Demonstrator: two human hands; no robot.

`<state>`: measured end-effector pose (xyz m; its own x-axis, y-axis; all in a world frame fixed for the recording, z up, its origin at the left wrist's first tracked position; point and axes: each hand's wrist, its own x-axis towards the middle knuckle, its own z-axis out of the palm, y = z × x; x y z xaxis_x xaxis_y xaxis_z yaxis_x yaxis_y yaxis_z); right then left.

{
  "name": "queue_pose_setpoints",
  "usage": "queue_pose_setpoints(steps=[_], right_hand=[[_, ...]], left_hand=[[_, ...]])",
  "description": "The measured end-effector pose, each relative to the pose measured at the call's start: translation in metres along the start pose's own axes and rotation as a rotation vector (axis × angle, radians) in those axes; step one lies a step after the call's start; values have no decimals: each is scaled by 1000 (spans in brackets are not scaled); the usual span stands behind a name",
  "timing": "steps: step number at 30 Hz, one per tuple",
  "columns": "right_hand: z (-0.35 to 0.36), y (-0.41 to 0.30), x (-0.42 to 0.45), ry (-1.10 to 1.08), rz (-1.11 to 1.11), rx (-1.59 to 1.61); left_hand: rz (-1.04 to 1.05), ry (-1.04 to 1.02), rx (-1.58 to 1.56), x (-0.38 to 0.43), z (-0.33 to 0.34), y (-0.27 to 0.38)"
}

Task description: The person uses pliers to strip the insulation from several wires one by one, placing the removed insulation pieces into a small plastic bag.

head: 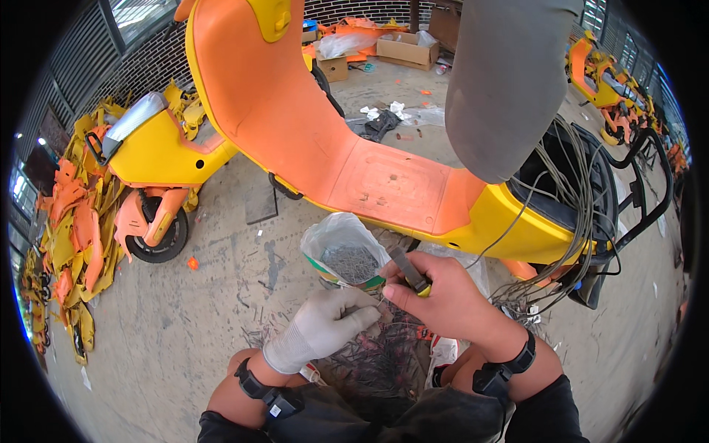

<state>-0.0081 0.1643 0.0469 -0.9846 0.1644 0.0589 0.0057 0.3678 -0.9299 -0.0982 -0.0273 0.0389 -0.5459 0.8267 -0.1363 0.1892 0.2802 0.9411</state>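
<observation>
My right hand [443, 288] is bare and grips a utility knife [409, 271] with a wide grey blade and a yellow-and-black handle. The blade points up and away from me. Close beside it, my left hand [332, 321], in a pale knit glove, pinches a thin wire [381, 302] between thumb and fingers. Most of that wire is hidden by the hands. Just beyond them stands a bucket [327, 271] lined with a white plastic bag [327, 235]. Inside lies a heap of short, thin grey wire pieces [352, 263].
A yellow-and-orange scooter body [388, 177] lies across the front, with a coil of grey cable [576, 188] over its right end. A grey padded seat [504, 83] rises above it. Dark stripped scraps [376, 360] cover the floor between my feet. Body panels [83, 221] are piled left.
</observation>
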Motion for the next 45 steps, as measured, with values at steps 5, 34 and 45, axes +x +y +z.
queue_pose_setpoints(steps=[5, 34, 45], right_hand=[[0, -2, 0, -7, 5, -56], [-1, -9, 0, -19, 133, 21], [-1, 3, -2, 44, 74, 43]], left_hand=[[-71, 65, 112, -1, 1, 3], [-74, -24, 76, -1, 0, -14], [13, -65, -81, 0, 1, -9]])
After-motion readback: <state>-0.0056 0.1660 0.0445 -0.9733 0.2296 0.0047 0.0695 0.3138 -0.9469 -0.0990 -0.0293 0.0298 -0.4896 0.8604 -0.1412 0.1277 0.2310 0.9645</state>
